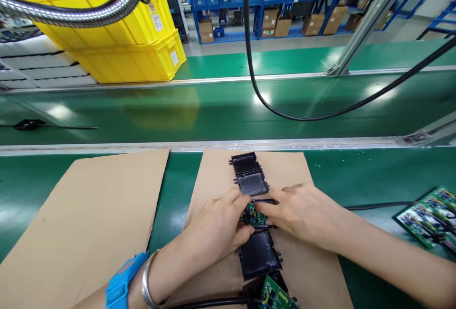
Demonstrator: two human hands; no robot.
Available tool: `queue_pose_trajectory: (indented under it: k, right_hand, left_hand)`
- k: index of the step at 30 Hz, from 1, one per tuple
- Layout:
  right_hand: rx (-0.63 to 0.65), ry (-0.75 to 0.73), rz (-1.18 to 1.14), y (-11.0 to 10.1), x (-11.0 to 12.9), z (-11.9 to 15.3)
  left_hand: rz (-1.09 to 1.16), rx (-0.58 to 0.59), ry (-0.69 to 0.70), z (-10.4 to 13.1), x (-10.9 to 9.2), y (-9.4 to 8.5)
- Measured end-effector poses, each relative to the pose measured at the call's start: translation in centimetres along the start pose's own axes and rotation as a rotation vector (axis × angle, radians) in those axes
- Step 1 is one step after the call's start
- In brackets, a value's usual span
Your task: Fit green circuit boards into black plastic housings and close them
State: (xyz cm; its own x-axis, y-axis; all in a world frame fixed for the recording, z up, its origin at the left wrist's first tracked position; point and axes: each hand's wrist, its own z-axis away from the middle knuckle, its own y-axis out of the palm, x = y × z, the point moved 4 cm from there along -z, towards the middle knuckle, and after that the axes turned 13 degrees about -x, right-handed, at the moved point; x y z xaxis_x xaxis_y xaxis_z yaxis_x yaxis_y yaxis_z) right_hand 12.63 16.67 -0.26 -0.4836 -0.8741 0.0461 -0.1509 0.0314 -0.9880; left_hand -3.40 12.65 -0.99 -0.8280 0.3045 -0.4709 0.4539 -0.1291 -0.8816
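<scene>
A column of black plastic housings point(252, 182) lies on a cardboard sheet point(210, 176). In the middle one sits a small green circuit board point(257, 216). My left hand point(223, 221) grips the left side of this housing, thumb and fingers at its edge. From the right, my right hand point(299, 211) has its fingers on the board and the housing's right edge. Nearer to me lies a black housing half point(259, 254), and below it another green board point(276, 294) rests tilted on a black housing.
Another cardboard sheet point(96, 209) lies at the left. Several populated green boards point(431, 219) are at the right. A black cable point(306, 119) hangs over the green bench, and yellow crates point(124, 57) stand beyond at the upper left.
</scene>
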Motion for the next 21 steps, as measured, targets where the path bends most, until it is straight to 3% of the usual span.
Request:
queue_pose_trajectory:
  k: [8,16,21]
  right_hand:
    - [-0.122,0.066,-0.064,0.7,0.4,0.1]
    - [-0.112,0.116,-0.152,1.4,-0.2,0.1]
    - [-0.101,0.137,-0.182,1.6,-0.4,0.2]
  left_hand:
    - [0.09,-0.017,-0.021,0.7,1.3,-0.1]
    - [-0.292,-0.145,0.13,0.9,-1.2,0.3]
    - [-0.441,-0.098,0.143,1.1,-1.3,1.2]
